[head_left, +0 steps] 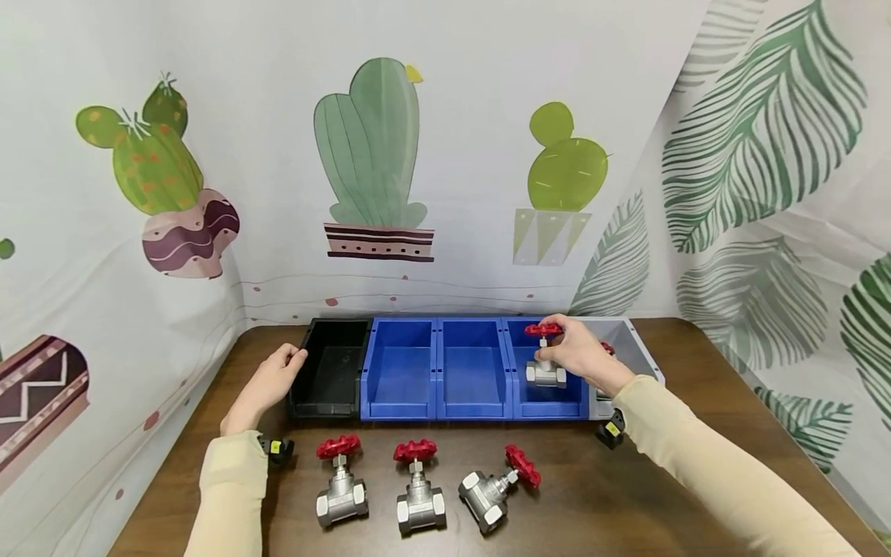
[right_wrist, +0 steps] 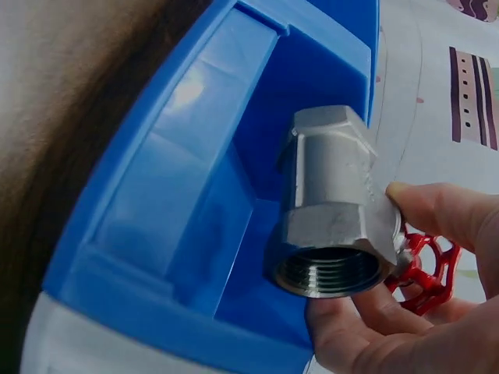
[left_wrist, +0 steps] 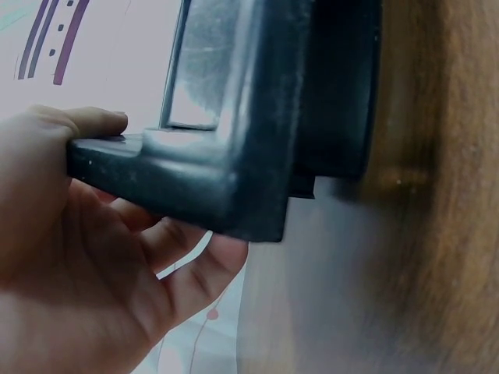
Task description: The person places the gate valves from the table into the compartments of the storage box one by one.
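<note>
Clock hub: middle blue bin. At 9, left hand pinches the side rim of the black bin, thumb above, fingers below; probably steadying the row. Left gate valve at 8 and centre gate valve at 7 stand on the table, handwheels toward 12; right gate valve at 6 leans its wheel toward 2, likely resting on it. At 3, right hand grips the held gate valve near its stem, over the right blue bin; this hold presumably leaves the body clear of the walls. Beyond, grey bin, contents partly hidden.
</note>
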`<control>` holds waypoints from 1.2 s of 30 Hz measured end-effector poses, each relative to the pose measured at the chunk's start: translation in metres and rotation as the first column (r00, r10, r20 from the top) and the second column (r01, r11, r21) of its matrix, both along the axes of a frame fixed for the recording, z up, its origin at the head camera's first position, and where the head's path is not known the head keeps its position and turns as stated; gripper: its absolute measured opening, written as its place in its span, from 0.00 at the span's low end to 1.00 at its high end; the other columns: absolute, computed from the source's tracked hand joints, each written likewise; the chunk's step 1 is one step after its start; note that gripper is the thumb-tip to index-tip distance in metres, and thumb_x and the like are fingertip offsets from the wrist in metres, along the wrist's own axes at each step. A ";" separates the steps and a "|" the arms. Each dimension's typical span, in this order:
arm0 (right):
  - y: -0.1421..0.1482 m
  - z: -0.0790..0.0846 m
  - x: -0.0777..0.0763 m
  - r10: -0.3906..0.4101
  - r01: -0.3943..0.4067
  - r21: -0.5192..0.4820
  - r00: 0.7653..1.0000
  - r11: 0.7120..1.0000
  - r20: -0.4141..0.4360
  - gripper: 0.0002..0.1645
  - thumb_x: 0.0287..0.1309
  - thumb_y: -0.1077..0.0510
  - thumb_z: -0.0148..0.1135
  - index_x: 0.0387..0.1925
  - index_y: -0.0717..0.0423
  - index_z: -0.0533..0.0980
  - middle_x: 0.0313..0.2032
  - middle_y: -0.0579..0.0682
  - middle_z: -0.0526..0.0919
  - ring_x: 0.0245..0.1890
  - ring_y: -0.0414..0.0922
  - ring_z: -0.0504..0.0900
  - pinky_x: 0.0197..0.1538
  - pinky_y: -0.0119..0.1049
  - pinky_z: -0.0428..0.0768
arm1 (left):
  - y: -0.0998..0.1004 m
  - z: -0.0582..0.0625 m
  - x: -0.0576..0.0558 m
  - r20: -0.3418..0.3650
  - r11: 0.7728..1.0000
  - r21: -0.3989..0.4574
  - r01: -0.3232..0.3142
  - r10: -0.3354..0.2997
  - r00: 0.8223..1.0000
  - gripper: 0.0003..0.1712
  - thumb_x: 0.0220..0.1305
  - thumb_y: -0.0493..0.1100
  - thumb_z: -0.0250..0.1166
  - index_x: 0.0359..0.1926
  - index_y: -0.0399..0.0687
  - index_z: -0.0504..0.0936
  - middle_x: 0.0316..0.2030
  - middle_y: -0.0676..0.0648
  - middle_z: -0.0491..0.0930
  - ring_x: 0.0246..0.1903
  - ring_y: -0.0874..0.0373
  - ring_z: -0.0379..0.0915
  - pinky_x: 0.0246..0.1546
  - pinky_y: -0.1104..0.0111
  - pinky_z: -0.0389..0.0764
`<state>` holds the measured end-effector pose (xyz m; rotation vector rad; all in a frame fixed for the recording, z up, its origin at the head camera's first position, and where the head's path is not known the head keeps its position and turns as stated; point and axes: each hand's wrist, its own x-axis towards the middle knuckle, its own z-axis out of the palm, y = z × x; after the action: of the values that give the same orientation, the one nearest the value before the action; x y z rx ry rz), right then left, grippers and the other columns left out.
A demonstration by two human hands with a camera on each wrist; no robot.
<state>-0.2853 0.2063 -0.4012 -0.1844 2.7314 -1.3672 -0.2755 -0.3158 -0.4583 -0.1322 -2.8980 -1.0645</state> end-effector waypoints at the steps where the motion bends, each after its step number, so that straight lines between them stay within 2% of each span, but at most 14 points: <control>1: -0.002 0.000 -0.002 -0.002 0.003 0.020 1.000 1.000 -0.004 0.34 0.49 0.67 0.71 0.59 0.65 0.69 0.32 0.57 0.82 0.28 0.45 0.77 0.32 0.38 0.74 | 0.000 0.000 0.001 0.001 1.000 0.000 -0.004 0.004 1.000 0.22 0.78 0.56 0.44 0.45 0.40 0.69 0.28 0.45 0.67 0.32 0.48 0.67 0.35 0.59 0.66; 6: -0.010 -0.005 -0.007 -0.030 0.029 0.080 1.000 0.996 0.007 0.33 0.49 0.66 0.72 0.58 0.63 0.70 0.29 0.55 0.81 0.26 0.46 0.77 0.32 0.38 0.72 | -0.001 0.000 0.002 0.007 1.000 -0.001 -0.001 0.001 1.000 0.22 0.78 0.56 0.44 0.46 0.40 0.69 0.28 0.45 0.67 0.32 0.48 0.67 0.35 0.59 0.66; 12: -0.015 -0.017 -0.009 -0.029 0.024 0.144 0.999 0.989 0.037 0.33 0.51 0.64 0.71 0.59 0.60 0.69 0.26 0.52 0.80 0.25 0.45 0.75 0.31 0.39 0.72 | -0.001 -0.001 0.002 0.009 1.000 -0.007 0.000 0.000 1.000 0.22 0.78 0.56 0.44 0.46 0.40 0.69 0.28 0.45 0.67 0.32 0.49 0.67 0.35 0.59 0.66; 19: -0.021 -0.024 -0.012 -0.081 0.066 0.231 0.995 0.971 0.057 0.35 0.51 0.62 0.71 0.61 0.56 0.70 0.24 0.50 0.80 0.23 0.46 0.73 0.34 0.41 0.72 | 0.001 0.000 0.002 -0.004 1.000 -0.003 0.002 -0.002 1.000 0.22 0.78 0.55 0.44 0.44 0.39 0.69 0.27 0.46 0.66 0.27 0.51 0.65 0.32 0.60 0.66; 23: -0.023 -0.026 -0.015 -0.110 0.092 0.227 0.991 0.970 0.070 0.34 0.53 0.62 0.69 0.62 0.56 0.69 0.29 0.51 0.81 0.27 0.47 0.74 0.39 0.43 0.72 | 0.001 -0.001 0.002 -0.009 1.000 -0.006 0.002 -0.002 1.000 0.22 0.78 0.55 0.44 0.44 0.40 0.69 0.27 0.46 0.66 0.27 0.52 0.65 0.32 0.61 0.66; 27: -0.024 -0.031 -0.018 -0.127 0.111 0.176 0.988 0.978 0.086 0.34 0.53 0.65 0.67 0.62 0.59 0.67 0.38 0.56 0.80 0.34 0.50 0.76 0.45 0.46 0.73 | 0.000 -0.001 0.001 -0.007 1.000 -0.005 0.009 -0.009 1.000 0.22 0.78 0.55 0.44 0.44 0.39 0.69 0.27 0.46 0.66 0.27 0.52 0.65 0.32 0.61 0.66; 29: -0.024 -0.033 -0.019 -0.131 0.116 0.138 0.986 0.984 0.105 0.35 0.54 0.66 0.65 0.64 0.60 0.65 0.37 0.57 0.81 0.33 0.50 0.78 0.46 0.46 0.73 | 0.000 0.000 0.002 -0.004 1.000 -0.001 0.014 -0.014 1.000 0.22 0.78 0.55 0.43 0.44 0.39 0.69 0.27 0.46 0.66 0.27 0.52 0.65 0.31 0.61 0.66; 33: -0.025 -0.035 -0.019 -0.142 0.130 0.105 0.983 0.986 0.115 0.36 0.55 0.67 0.63 0.65 0.60 0.63 0.44 0.61 0.79 0.34 0.50 0.79 0.48 0.46 0.72 | -0.001 0.000 0.001 -0.004 1.000 -0.003 0.015 -0.015 1.000 0.22 0.78 0.56 0.43 0.44 0.40 0.69 0.27 0.46 0.66 0.27 0.52 0.65 0.32 0.61 0.66; 36: -0.026 -0.037 -0.018 -0.153 0.142 0.109 0.983 0.984 0.100 0.37 0.54 0.68 0.62 0.66 0.61 0.62 0.54 0.64 0.74 0.43 0.54 0.75 0.52 0.48 0.71 | -0.001 -0.001 0.001 -0.004 1.000 -0.001 0.013 -0.013 1.000 0.22 0.78 0.56 0.44 0.44 0.40 0.69 0.27 0.46 0.66 0.28 0.51 0.66 0.32 0.60 0.66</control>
<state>-0.3037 0.1804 -0.4384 0.0986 2.7620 -1.2262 -0.2747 -0.3172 -0.4589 -0.1527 -2.8984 -1.0637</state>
